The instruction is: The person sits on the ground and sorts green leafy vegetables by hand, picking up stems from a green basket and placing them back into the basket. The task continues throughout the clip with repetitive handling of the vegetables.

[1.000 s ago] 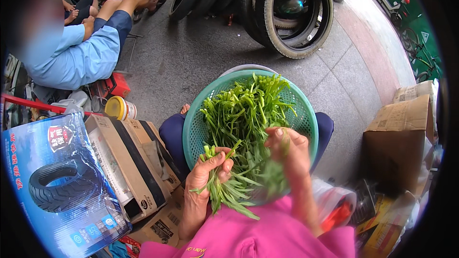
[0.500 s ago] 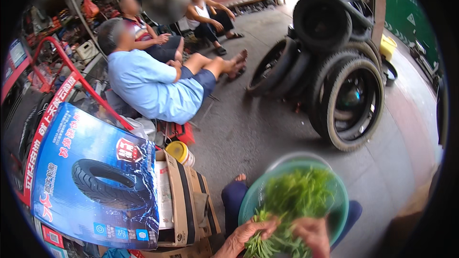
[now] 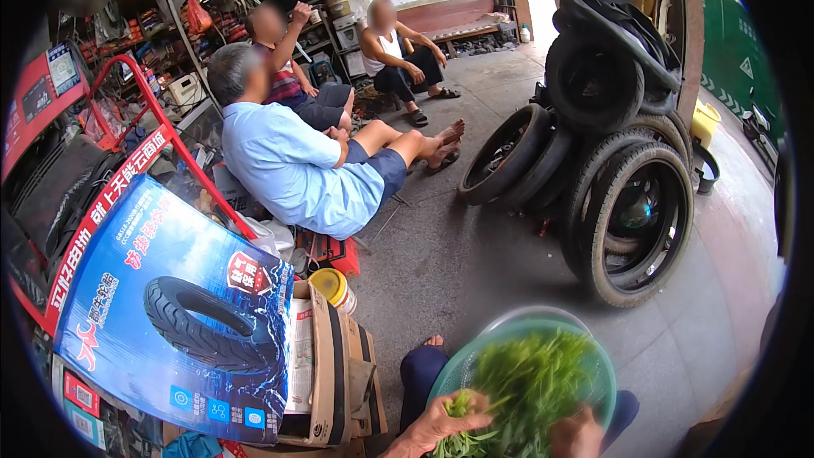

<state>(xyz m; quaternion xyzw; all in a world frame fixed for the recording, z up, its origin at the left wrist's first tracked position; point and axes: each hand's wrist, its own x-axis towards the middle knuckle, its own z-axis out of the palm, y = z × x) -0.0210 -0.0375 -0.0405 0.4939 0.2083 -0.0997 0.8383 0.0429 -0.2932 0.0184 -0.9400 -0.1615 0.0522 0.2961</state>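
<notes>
A green plastic colander (image 3: 607, 373) full of leafy green vegetables (image 3: 532, 373) sits low in front of me, between my dark-clad legs. My left hand (image 3: 454, 421) is at its left front rim, fingers closed around a small bunch of leafy greens (image 3: 462, 404). More leaves hang below that hand. Over the front right of the heap is my right hand (image 3: 577, 434), its fingers curled down against the greens. Whether a stem is pinched there is hidden. A pale rim (image 3: 543, 313) shows behind the colander.
To my left are a blue tyre box (image 3: 203, 314), an open cardboard carton (image 3: 326, 373) and a yellow-lidded bucket (image 3: 332, 288). Stacked tyres (image 3: 640, 225) stand ahead right. A person in light blue (image 3: 297, 171) sits ahead left, with two more seated people beyond.
The view has tilted up a little. My right hand has moved slightly away from my left and lower. A seated person at the back has raised an arm.
</notes>
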